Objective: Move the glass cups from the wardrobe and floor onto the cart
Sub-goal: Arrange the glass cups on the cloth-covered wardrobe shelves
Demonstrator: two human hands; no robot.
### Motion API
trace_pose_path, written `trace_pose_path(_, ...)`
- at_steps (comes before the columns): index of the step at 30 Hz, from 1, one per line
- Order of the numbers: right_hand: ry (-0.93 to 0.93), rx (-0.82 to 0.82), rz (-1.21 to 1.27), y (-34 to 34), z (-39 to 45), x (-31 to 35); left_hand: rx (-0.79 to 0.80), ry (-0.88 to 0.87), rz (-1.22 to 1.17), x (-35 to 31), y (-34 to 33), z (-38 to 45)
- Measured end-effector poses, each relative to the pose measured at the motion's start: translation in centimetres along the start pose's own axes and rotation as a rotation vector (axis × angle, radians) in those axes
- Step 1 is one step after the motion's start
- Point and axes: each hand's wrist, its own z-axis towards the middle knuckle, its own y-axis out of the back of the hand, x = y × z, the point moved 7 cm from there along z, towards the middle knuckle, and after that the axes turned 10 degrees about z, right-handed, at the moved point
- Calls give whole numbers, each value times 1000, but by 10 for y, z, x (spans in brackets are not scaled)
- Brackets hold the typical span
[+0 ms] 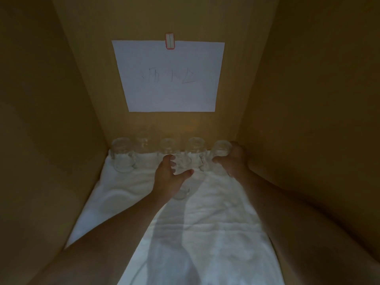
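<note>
Several clear glass cups stand in a row on a white cloth at the back of the wardrobe. My left hand curls round a glass cup just in front of the row's middle, fingers on its left and thumb on its right. My right hand grips the rightmost glass cup, thumb in front and fingers behind it. The other cups stand free: one at the far left, one behind it, and two in the middle. The cart is out of view.
The wardrobe's brown side walls close in on both sides. A white sheet of paper with faint writing is clipped to the back wall. The light is dim.
</note>
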Motion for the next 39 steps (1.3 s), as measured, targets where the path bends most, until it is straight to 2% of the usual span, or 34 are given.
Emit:
trace_pose_path(11, 4, -12, 136, -19, 29, -13, -13, -4, -28, 10, 7, 3)
trace_pose_path(19, -22, 96, 121, -25, 31, -9, 74, -41, -36, 9, 4, -10)
trace_pose_path(21, 7, 35, -2, -19, 19, -2, 58, -60, -7, 7, 6, -13)
trace_pose_path(23, 112, -102, -101, -11, -2, 11, 21, -71, 39, 4, 10, -14)
trace_pose_path(25, 216, -248, -59, -6, -27, 22, -15, -65, 88, 1, 16, -11)
trace_pose_path(27, 242, -291, 49, -8, -47, 25, -29, -43, 109, -1, 22, -10)
trace_pose_path(30, 127, -188, 70, -22, -68, 13, -59, -14, 129, -4, 33, -11)
trace_pose_path(32, 26, -42, 35, -40, -78, 4, -92, -15, 126, -9, 43, -16)
trace_pose_path(34, -152, 138, 65, -63, -87, -5, -112, -29, 108, -15, 54, -20)
trace_pose_path(35, -282, 212, 132, -74, -94, -10, -116, -37, 93, -18, 59, -22)
trace_pose_path(37, -516, 356, 421, -96, -115, -13, -128, -55, 42, -25, 70, -27)
trace_pose_path(39, -626, 524, 689, -116, -133, -7, -134, -67, -14, -29, 81, -32)
